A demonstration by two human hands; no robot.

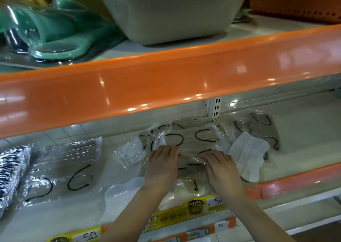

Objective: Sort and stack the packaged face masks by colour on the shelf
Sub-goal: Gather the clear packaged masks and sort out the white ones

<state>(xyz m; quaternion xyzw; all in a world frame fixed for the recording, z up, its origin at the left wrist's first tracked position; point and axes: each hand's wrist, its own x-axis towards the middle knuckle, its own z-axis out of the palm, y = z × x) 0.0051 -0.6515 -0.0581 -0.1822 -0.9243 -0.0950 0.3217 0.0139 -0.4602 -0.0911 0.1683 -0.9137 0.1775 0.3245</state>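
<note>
Head view: beige mask pack with black ear loops, on top of a loose pile mid-shelf, under both hands. Left hand laid flat on its near left corner, fingers straight and close together; right hand likewise on the near right corner. Pressed from above, not pinched, probably to square the slippery wrapper onto the beige ones beneath. White mask packs just beside on either flank, seemingly unsorted. Further left, a tidier stack of beige packs, then a dark patterned stack at the shelf edge. Above, an orange shelf rail.
</note>
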